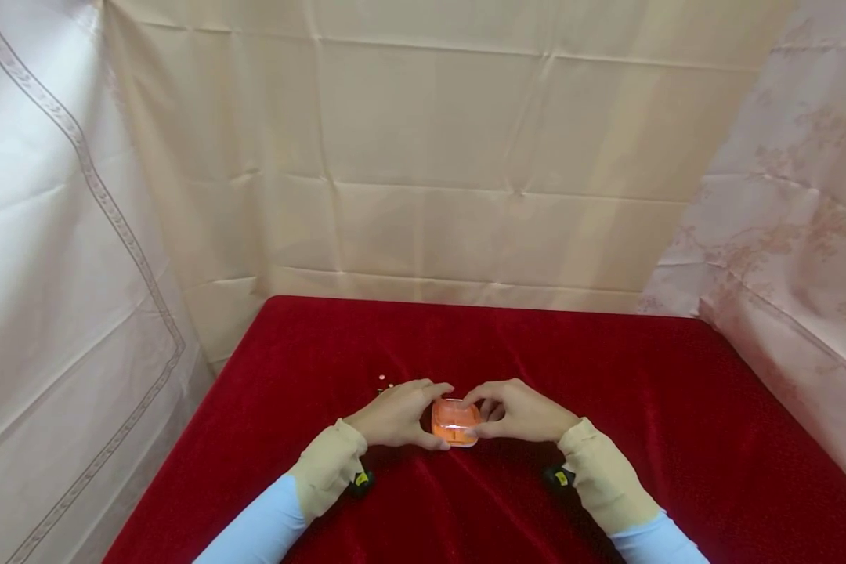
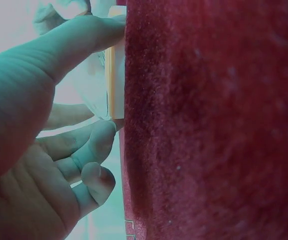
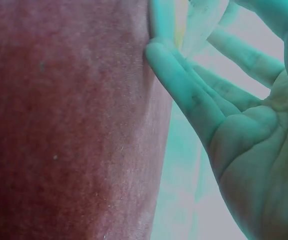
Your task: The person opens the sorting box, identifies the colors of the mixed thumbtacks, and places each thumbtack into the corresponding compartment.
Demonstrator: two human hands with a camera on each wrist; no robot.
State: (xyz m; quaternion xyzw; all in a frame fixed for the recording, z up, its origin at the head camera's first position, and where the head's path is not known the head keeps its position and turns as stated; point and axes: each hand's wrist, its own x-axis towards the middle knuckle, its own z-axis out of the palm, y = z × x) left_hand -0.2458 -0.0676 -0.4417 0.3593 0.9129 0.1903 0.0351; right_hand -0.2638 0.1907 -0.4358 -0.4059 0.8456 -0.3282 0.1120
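A small orange box with a clear domed lid [image 1: 455, 423] sits on the red velvet cloth between both hands. My left hand [image 1: 400, 413] grips its left side, thumb along the near edge and index finger reaching round the far edge. In the left wrist view, the thumb [image 2: 91, 37] presses the box's pale base [image 2: 117, 82]. My right hand [image 1: 525, 411] holds the right side, its thumb at the near right corner and bent index finger at the lid's top. Seen from the right wrist, a fingertip [image 3: 156, 49] meets the white base [image 3: 162, 22] close above the cloth.
Several tiny pieces [image 1: 382, 377] lie on the cloth just beyond my left hand, partly hidden by it. The red velvet cloth [image 1: 578, 345] covers the table. Cream fabric [image 1: 423, 157] hangs behind, with pale curtains at both sides.
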